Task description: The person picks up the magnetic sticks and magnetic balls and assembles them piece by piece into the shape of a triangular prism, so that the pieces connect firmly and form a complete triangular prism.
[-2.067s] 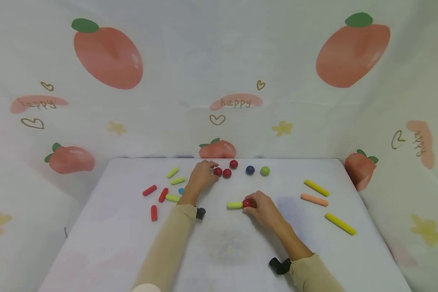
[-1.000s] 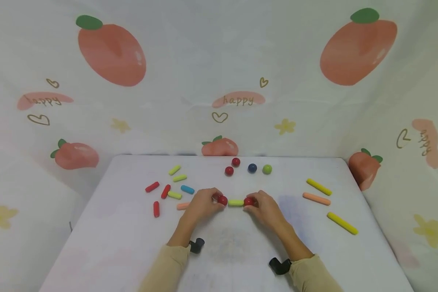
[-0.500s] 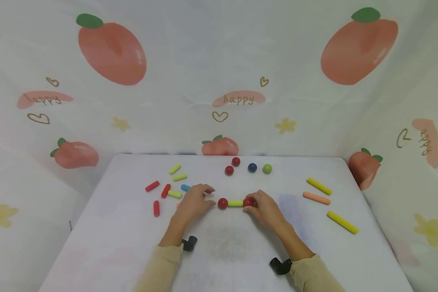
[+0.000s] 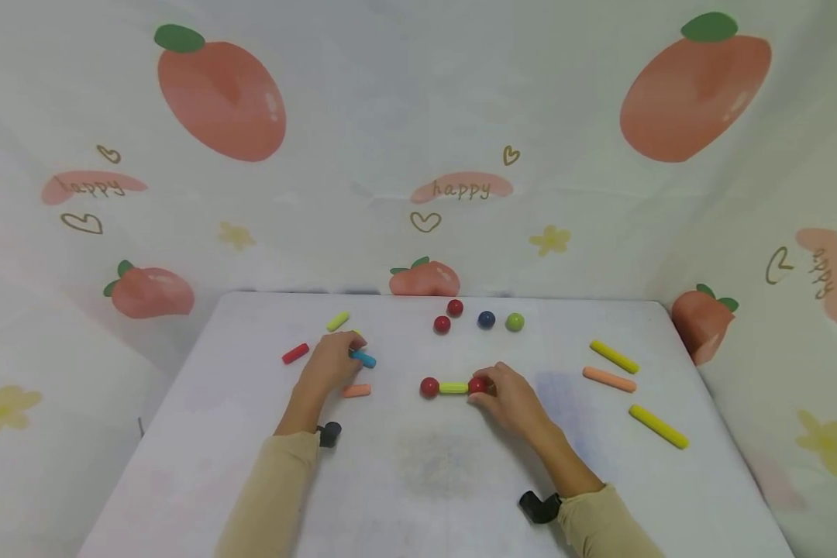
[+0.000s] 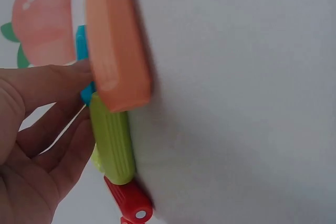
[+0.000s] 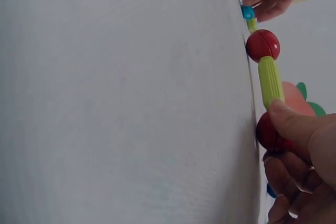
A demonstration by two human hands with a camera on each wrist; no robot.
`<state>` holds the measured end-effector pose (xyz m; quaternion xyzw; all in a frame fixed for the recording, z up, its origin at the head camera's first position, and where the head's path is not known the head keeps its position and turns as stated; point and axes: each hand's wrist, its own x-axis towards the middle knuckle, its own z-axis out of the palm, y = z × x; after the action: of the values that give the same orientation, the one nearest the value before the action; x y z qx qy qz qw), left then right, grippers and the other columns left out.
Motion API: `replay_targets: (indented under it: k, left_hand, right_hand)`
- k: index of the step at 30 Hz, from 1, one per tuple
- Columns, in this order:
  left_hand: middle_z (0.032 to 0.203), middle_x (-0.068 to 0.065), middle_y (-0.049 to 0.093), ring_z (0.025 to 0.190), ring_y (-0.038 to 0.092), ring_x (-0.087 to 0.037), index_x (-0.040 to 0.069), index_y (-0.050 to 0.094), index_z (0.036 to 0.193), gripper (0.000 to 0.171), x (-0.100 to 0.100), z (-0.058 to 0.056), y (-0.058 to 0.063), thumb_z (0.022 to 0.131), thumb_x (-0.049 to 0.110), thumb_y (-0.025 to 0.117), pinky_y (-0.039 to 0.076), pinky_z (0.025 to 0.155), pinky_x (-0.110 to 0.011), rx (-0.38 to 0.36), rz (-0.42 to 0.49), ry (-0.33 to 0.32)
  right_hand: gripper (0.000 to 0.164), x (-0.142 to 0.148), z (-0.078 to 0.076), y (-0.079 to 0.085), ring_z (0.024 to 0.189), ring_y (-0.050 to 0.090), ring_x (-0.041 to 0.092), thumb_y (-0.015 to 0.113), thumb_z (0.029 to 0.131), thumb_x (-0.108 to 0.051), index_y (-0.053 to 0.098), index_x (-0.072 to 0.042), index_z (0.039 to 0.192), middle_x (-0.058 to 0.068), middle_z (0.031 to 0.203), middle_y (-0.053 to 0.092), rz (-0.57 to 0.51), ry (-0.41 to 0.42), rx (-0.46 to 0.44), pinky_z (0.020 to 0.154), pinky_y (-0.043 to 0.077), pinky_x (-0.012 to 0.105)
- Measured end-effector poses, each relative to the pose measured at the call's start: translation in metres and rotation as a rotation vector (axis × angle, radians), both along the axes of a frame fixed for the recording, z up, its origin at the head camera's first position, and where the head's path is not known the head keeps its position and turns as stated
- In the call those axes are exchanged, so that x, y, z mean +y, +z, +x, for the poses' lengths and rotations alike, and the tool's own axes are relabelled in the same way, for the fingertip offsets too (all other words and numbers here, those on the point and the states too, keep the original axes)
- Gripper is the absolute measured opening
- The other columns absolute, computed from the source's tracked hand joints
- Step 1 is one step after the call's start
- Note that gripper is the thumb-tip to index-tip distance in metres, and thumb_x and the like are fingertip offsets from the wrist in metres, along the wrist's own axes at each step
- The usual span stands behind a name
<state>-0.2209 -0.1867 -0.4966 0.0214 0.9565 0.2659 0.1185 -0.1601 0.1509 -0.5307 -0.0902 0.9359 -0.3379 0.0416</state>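
Note:
My left hand (image 4: 331, 363) is at the short blue stick (image 4: 364, 359), thumb and fingertips around one end of it. In the left wrist view the thumb overlaps the blue stick (image 5: 82, 43), partly behind an orange stick (image 5: 118, 45). With my right hand (image 4: 512, 399) I pinch a red ball (image 4: 476, 385). A short lime stick (image 4: 453, 387) runs from that ball to another red ball (image 4: 428, 387), forming a straight row on the white table. The right wrist view shows the lime stick (image 6: 270, 80) touching the far red ball (image 6: 263, 45).
Two red balls (image 4: 442, 325), a dark blue ball (image 4: 486, 319) and a green ball (image 4: 514, 322) sit near the back edge. Longer yellow sticks (image 4: 659, 426) and an orange one (image 4: 609, 379) lie right. Short red (image 4: 295, 353) and lime sticks (image 4: 338, 321) lie left, some hidden by my left hand.
My left hand took a red ball from the back, set it at the lime stick's left end, let go and moved left to the blue stick. The right hand kept its ball.

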Motion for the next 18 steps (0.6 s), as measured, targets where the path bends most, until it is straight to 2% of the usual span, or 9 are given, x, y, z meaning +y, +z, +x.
replay_targets:
  k: [4, 7, 11, 15, 18]
  left_hand:
    - [0.118, -0.009, 0.073, 0.111, 0.066, -0.027, 0.010, 0.071, 0.124, 0.032, 0.004, -0.002, -0.002, 0.092, 0.015, 0.075, 0.053, 0.102, -0.049, -0.006, -0.056, -0.016]
    - [0.117, -0.008, 0.073, 0.110, 0.065, -0.026, 0.011, 0.073, 0.124, 0.031, 0.011, 0.000, 0.001, 0.094, 0.020, 0.073, 0.053, 0.100, -0.047, 0.020, -0.044, -0.005]
    - [0.115, -0.007, 0.072, 0.106, 0.062, -0.025, 0.010, 0.072, 0.122, 0.029, 0.030, 0.003, 0.007, 0.097, 0.023, 0.069, 0.053, 0.098, -0.045, 0.055, 0.037, -0.008]
    - [0.113, -0.005, 0.071, 0.101, 0.061, -0.022, 0.012, 0.069, 0.121, 0.027, 0.053, 0.007, 0.009, 0.099, 0.027, 0.066, 0.055, 0.097, -0.042, 0.034, 0.128, 0.003]
    - [0.114, -0.005, 0.071, 0.102, 0.061, -0.021, 0.012, 0.069, 0.127, 0.031, 0.067, 0.008, 0.006, 0.099, 0.026, 0.067, 0.055, 0.098, -0.042, 0.020, 0.195, 0.016]
  right_hand:
    - [0.036, -0.001, 0.001, -0.001, 0.085, 0.059, 0.011, 0.085, 0.083, -0.022, 0.073, -0.013, 0.115, -0.002, 0.092, 0.062, 0.002, 0.002, -0.001, 0.079, 0.054, 0.030]
    - [0.036, -0.001, 0.002, 0.000, 0.085, 0.060, 0.011, 0.085, 0.082, -0.021, 0.073, -0.013, 0.116, -0.002, 0.091, 0.062, 0.000, 0.001, -0.001, 0.079, 0.055, 0.029]
    - [0.037, 0.000, 0.002, 0.000, 0.085, 0.061, 0.011, 0.086, 0.081, -0.022, 0.073, -0.013, 0.116, -0.003, 0.091, 0.062, 0.006, -0.008, 0.006, 0.079, 0.056, 0.029]
    - [0.039, 0.001, 0.002, 0.001, 0.085, 0.060, 0.011, 0.086, 0.082, -0.022, 0.073, -0.013, 0.117, -0.002, 0.092, 0.062, 0.012, -0.007, 0.007, 0.079, 0.056, 0.030]
    - [0.039, 0.001, 0.001, 0.002, 0.085, 0.060, 0.011, 0.086, 0.082, -0.023, 0.072, -0.014, 0.118, -0.002, 0.093, 0.062, 0.019, -0.007, -0.008, 0.080, 0.055, 0.030]
